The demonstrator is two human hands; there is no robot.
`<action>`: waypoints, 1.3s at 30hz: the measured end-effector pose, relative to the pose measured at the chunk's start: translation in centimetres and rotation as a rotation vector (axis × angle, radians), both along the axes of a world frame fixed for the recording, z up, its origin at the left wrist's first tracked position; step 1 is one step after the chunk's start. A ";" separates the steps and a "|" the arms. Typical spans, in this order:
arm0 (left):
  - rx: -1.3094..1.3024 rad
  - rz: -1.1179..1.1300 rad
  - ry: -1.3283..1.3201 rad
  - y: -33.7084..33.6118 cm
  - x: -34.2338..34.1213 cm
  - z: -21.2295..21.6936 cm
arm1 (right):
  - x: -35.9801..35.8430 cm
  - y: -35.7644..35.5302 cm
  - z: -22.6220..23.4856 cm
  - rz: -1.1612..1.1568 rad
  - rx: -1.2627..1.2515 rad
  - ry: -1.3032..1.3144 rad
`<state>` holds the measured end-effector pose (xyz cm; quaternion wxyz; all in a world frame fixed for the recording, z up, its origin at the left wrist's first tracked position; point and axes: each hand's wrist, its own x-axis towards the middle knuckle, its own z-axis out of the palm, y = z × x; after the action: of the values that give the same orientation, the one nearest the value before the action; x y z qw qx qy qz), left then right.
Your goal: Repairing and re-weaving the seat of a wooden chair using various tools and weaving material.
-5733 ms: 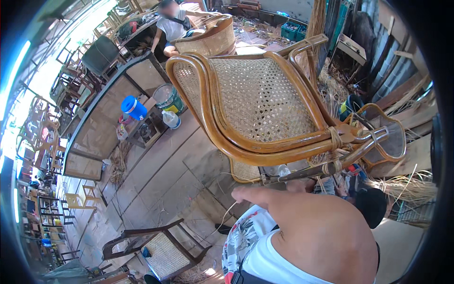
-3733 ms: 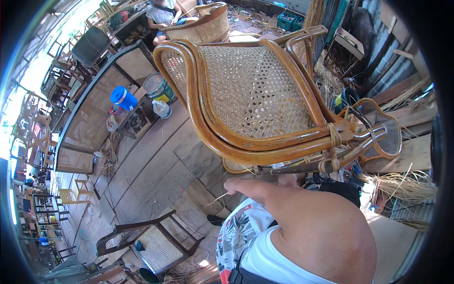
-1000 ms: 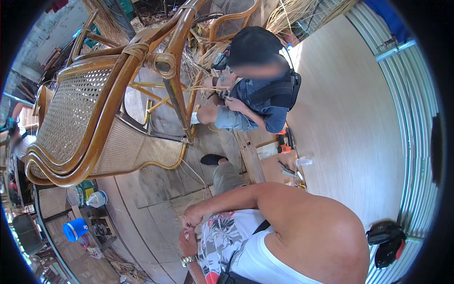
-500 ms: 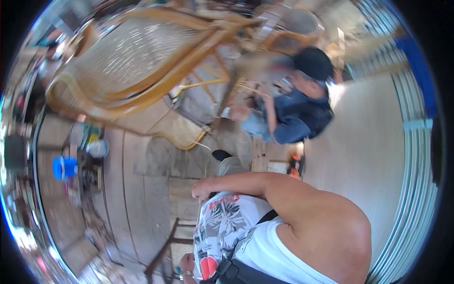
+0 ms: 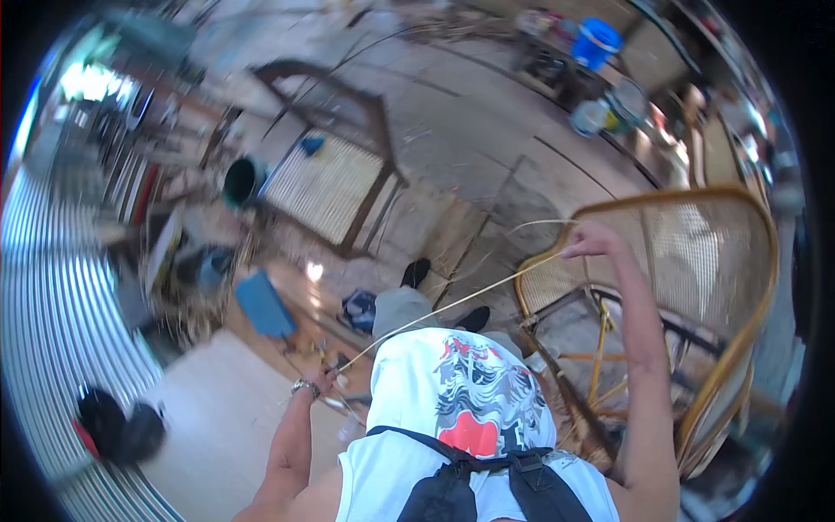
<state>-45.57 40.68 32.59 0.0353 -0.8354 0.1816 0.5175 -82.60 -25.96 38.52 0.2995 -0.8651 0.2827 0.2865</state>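
**Rattan strand stretched between two hands**

Rattan runs as one thin pale strand [image 5: 452, 304] across the person's front, taut from hand to hand. The left hand [image 5: 320, 379], low beside the hip with a bracelet at the wrist, is closed around the strand's lower end. The right hand [image 5: 590, 240] is raised, fingers pinched on the upper end, right at the top rail of the cane chair [image 5: 696, 287] (woven back, curved honey-coloured frame) just beside the person's right leg. On the floor ahead lies a dark wooden frame [image 5: 335, 165] with a slatted panel; a blue bucket [image 5: 597, 42] stands well beyond it.
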 end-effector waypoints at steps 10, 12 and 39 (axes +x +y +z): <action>0.374 0.741 -0.101 25.1 -23.6 1.3 | 4.7 -14.9 8.0 -0.159 -0.676 -0.092; 0.356 0.865 -0.125 24.3 -23.3 -1.3 | 6.5 -14.7 8.9 -0.224 -0.666 -0.059; -0.833 0.059 -0.011 -16.4 5.8 4.4 | 24.3 18.3 3.4 0.222 0.248 -0.251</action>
<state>-39.79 24.33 37.04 -0.3196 -0.7858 0.3514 0.3961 -58.31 -7.66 41.88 0.4030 -0.8764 0.1087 0.2403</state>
